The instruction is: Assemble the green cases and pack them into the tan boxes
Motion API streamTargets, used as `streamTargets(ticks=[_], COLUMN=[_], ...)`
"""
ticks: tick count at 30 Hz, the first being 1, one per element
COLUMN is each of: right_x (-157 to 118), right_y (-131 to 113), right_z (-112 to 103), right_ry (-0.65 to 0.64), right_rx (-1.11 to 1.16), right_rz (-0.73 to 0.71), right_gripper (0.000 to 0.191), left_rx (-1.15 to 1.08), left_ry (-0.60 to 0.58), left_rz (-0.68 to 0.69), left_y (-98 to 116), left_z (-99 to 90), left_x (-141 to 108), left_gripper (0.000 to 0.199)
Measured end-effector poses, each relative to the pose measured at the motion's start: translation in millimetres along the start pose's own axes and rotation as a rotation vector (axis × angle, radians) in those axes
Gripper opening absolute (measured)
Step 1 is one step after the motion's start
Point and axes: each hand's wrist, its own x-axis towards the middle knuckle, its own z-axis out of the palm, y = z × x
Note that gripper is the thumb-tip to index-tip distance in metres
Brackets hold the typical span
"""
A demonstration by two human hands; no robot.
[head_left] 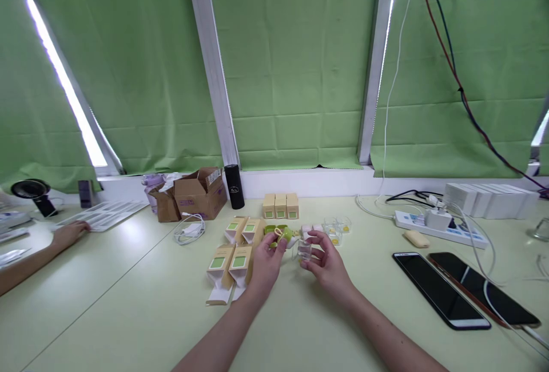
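Note:
My left hand (265,263) is closed on a small round green item (287,235) with a pale cord loop; its exact kind is too small to tell. In my right hand (329,264) is a small clear plastic container (304,250), gripped between thumb and fingers close to the green item. Behind my left fingers lies a green tray-like piece (269,228), partly hidden. Several open kraft boxes (220,262) with green-square labels stand left of my left hand. Beyond my right hand sit more clear containers (334,238) with yellow bits inside, beside small pinkish-white pieces (306,230).
Three closed kraft boxes (280,206) stand farther back. Behind to the left are a brown carton (199,195), a black cylinder (234,187) and a coiled white cable (189,229). Two phones (440,289) and a power strip (441,229) lie right. Another person's hand (71,234) rests far left.

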Motion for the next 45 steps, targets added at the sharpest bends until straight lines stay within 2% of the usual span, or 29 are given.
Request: streamTargets(ticks=[6,16,27,45], right_x=[4.9,5.9,4.8,4.9], right_y=[-3.3,0.4,-5.4,-1.4], right_z=[-2.5,0.7,0.5,-0.6], right_ry=[0.06,-0.031,-0.033,-0.038], right_rx=[-0.052,0.137,0.144,0.148], right_rz=[0.002,0.075,0.093,0.073], right_gripper=[0.054,0.063,0.062,0.062], left_rx=[-0.024,0.016,0.033,0.045], left_ry=[-0.019,-0.046,-0.078,-0.119], left_rz=[0.007,-0.023,-0.007,-0.001], left_y=[-1.0,0.3,-1.1,-6.3], left_z=[1.1,2.2,1.8,2.9], left_x=[-0.6,-1.8,-3.1,-4.6], left_gripper=[0.054,0.055,0.051,0.05])
